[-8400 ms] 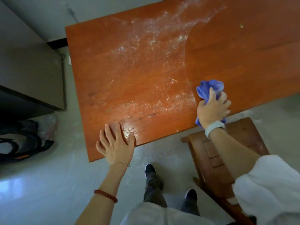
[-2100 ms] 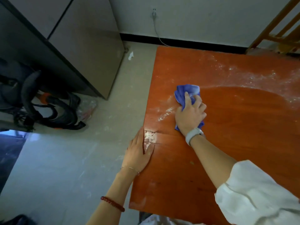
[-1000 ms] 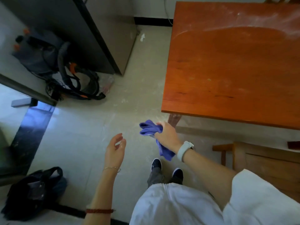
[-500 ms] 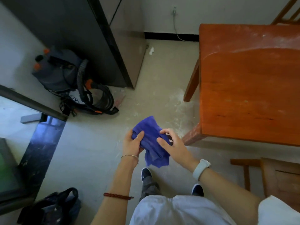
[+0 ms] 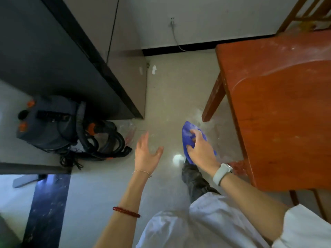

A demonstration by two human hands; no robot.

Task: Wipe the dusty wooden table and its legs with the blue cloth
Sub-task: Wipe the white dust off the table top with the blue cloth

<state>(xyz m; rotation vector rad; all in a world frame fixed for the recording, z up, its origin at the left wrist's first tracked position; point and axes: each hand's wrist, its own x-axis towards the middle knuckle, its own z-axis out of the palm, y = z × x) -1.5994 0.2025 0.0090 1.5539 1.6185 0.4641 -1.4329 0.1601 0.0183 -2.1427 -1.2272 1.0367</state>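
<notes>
The wooden table [image 5: 283, 111] fills the right side, its near part wiped and white dust left along the far edge. One table leg [image 5: 213, 99] slants down to the floor at its far left corner; the near leg [image 5: 238, 167] shows just right of my right wrist. My right hand [image 5: 200, 149] grips the bunched blue cloth [image 5: 187, 136] above the floor, left of the table's edge and below the far leg's foot. My left hand [image 5: 146, 153] hovers over the floor with fingers spread, holding nothing.
A dark cabinet [image 5: 62, 56] stands at the left with a grey vacuum cleaner [image 5: 53, 122] and its hose at its foot. White dust lies on the floor by the far leg. A wooden chair [image 5: 304, 13] stands behind the table. My shoe [image 5: 179, 158] is below the cloth.
My left hand has let go of the cloth and moved left, fingers spread. My right hand now holds the cloth alone and has shifted right toward the table legs.
</notes>
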